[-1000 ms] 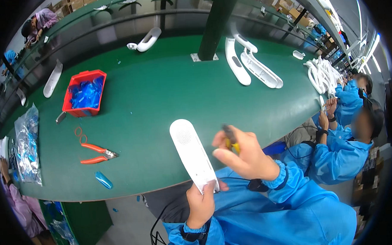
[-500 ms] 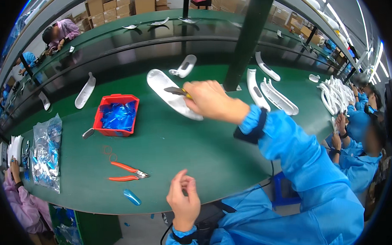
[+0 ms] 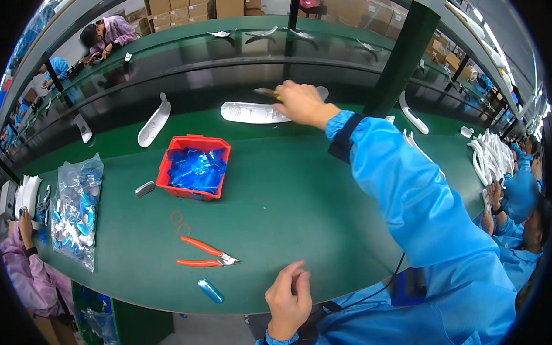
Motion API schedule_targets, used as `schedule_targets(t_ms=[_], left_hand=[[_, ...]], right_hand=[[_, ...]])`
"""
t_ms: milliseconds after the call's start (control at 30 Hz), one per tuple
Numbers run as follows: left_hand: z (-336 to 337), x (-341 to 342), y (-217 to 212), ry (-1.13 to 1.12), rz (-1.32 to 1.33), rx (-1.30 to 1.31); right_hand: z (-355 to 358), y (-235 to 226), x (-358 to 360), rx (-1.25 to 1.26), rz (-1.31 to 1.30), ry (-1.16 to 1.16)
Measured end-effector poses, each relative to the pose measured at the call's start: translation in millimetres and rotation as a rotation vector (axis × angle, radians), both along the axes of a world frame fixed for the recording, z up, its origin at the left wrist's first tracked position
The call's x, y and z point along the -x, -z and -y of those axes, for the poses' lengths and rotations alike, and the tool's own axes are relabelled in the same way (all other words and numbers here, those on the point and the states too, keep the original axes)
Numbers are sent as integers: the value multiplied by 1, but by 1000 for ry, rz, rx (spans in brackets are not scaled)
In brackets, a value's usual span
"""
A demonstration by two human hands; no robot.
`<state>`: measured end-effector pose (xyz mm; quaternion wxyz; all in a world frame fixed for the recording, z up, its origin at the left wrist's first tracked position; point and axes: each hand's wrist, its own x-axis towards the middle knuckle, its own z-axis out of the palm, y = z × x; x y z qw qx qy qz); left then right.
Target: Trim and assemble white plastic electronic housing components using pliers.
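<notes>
My right hand (image 3: 304, 103) reaches to the far side of the green table, its fingers closed round a yellow-handled tool (image 3: 265, 92) with a dark metal tip pointing left. Just under that hand is a long white plastic shell (image 3: 249, 113), lying crosswise; its right end is hidden, and I cannot tell whether the fingers also grip it. Behind the hand, part of a second white piece (image 3: 323, 93) shows. My left hand (image 3: 289, 298) hovers over the near table edge, loosely curled with a gap between finger and thumb and nothing in it.
Left of centre stands a red bin (image 3: 224, 165) with blue film pieces. Orange-handled cutters (image 3: 207, 253), a shiny blue piece (image 3: 211, 290) and a clear bag of parts (image 3: 76, 210) lie nearer. A green post (image 3: 406, 58) rises at right. Co-workers sit on both sides.
My right hand has moved away from me, toward the table's far side. The white shell has shifted farther off and turned crosswise. The whole view has swung slightly left.
</notes>
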<state>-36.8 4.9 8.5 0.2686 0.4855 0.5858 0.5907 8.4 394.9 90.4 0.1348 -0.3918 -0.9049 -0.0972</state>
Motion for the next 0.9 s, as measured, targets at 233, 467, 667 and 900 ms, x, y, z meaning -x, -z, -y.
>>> schedule_targets(t_ms=[233,467,667,900], left_hand=[[-2,-2,-2,11,24,-9],[-1,-2,-8,-39,25,98],[-8,-11,-12,-29,71,105],[-16,-31,-17,-1,144,168]], right_hand=[[-28,26,-72,78,45,281],[-14,14,-65,94,-169,126],[-32,19,-98,62,-189,273],[80,-38,-125,149,-769,13]])
